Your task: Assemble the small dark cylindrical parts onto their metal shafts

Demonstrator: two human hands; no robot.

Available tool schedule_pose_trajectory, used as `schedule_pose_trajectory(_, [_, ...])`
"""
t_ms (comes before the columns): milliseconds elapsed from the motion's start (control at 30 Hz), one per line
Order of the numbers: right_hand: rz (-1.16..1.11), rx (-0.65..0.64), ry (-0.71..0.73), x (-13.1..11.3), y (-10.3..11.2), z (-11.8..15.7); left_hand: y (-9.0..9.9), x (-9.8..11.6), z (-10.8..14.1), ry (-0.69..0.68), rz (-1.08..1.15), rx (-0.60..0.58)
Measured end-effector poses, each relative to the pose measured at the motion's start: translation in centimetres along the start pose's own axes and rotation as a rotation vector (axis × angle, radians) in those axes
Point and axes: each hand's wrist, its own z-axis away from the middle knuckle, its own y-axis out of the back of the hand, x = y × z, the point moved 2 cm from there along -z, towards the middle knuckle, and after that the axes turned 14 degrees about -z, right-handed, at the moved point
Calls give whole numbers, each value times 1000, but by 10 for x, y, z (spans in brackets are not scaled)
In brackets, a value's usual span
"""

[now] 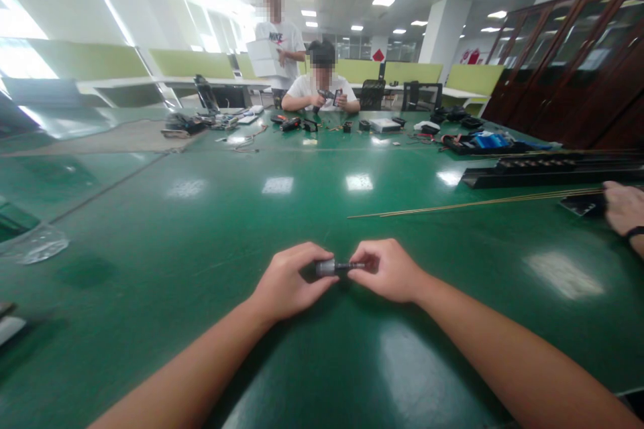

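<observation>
Just above the green tabletop, a small grey cylinder with a thin dark shaft (326,268) lies level between my two hands. My left hand (289,281) pinches the cylinder's thick grey end between thumb and fingers. The fingers of my right hand (390,271) close on the thin dark shaft at the other end. Whether the shaft and cylinder are one piece or two, I cannot tell. The tip of the shaft is partly hidden by my right fingers.
Thin brass-coloured rods (453,206) and a long black channel (553,171) lie to the right, near another person's hand (624,208). Tools and parts lie along the far edge, where a seated person (319,90) holds a power drill. Clear plastic (45,244) lies left.
</observation>
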Motion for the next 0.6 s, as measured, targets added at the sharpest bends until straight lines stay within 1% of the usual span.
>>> schedule_pose_trajectory(467, [16, 27, 9, 2, 2, 0, 0, -5, 0, 34, 6, 0])
schedule_pose_trajectory(600, [67, 25, 21, 4, 2, 1, -1, -8, -1, 39, 11, -12])
